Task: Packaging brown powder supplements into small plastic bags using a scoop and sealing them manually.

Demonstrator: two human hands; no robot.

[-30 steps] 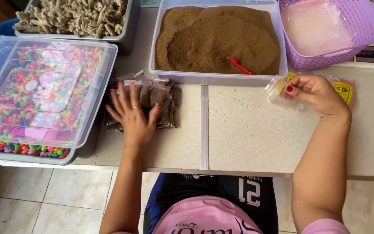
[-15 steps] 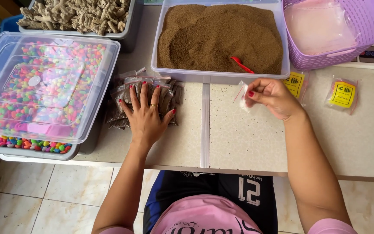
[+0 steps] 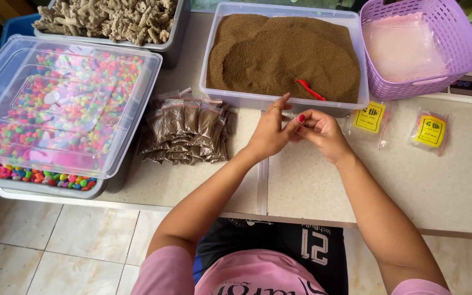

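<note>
Pink sleeves, red-painted fingers (image 3: 300,117)

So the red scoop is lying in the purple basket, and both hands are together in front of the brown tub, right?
Not quite. In the head view the red scoop lies in the brown tub, not the purple basket. Both hands, left and right, do meet before it.

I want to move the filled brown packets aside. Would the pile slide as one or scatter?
Probably scatter: the packets lie loosely overlapped on the smooth table, so a push likely fans them out. Each looks small, limp and filled with fine grain, so likely to sag when lifted.
</note>
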